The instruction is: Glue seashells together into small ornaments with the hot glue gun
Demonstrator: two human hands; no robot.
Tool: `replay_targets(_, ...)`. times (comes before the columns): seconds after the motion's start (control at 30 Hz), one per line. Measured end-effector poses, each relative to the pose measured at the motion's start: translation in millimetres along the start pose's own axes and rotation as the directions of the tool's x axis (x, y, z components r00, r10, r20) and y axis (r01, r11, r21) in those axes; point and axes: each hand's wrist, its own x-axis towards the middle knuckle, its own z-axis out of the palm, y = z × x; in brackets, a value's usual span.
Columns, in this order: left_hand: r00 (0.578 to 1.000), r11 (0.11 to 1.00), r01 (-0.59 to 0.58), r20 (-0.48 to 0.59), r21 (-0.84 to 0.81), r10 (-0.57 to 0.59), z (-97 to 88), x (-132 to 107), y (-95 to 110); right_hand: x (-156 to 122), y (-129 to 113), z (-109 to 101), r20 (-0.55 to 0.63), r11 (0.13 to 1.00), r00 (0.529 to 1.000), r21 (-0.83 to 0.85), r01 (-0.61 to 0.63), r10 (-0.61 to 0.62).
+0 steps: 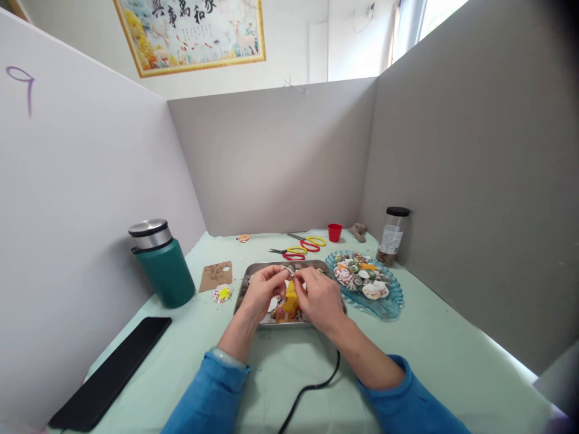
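Note:
Over a metal tray point(248, 271) my left hand point(263, 290) and my right hand point(320, 296) meet with fingertips pinched together. Between them is a small whitish piece point(289, 270), too small to name. Both hands are closed on it. Beneath them in the tray lie a yellow piece point(290, 301) and several small mixed bits, partly covered by the hands. Left of the tray is a round white-and-pink speckled piece with a yellow star shape point(224, 293) on it. Behind that lies a brown card point(216, 276) with dark marks and a hole.
A blue glass plate point(392, 308) heaped with shells and beads stands right of the tray. Two scissors point(294, 251), a red cup point(335, 232) and a lidded jar point(391, 235) are farther back. At left stand a green bottle point(165, 271) and a black slab point(113, 371). A black cord point(312, 387) runs in front.

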Motion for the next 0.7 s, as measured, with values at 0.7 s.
replay_targets(0.7, 0.988, 0.979, -0.033, 0.155, 0.2, 0.002, -1.2, -5, 10, 8, 8, -13, 0.167, 0.781, 0.985, 0.61, -0.134, 0.039)
